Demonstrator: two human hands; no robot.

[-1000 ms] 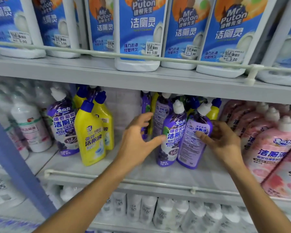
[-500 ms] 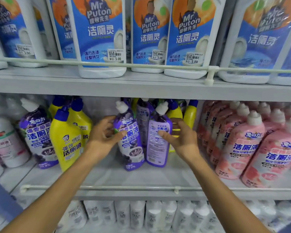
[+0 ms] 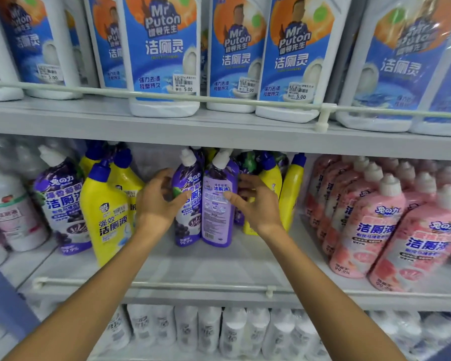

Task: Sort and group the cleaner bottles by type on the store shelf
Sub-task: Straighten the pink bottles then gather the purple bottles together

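On the middle shelf [image 3: 219, 265], our left hand [image 3: 159, 204] is loosely cupped, just the thumb touching the front-facing purple bottle [image 3: 189, 207]. Our right hand [image 3: 258, 204] has its thumb on the back-facing purple bottle [image 3: 216, 214], but we can't tell if it's really gripping. Half a second ago the front-facing one leaned away; now it's nearly upright, touching the back-facing purple bottle's left side. So the purples are pairing up, we reckon. Yellow bottles [image 3: 293, 194] sit just right of that bottle and a lone purple bottle [image 3: 63, 204] well left of it, so still mixed.
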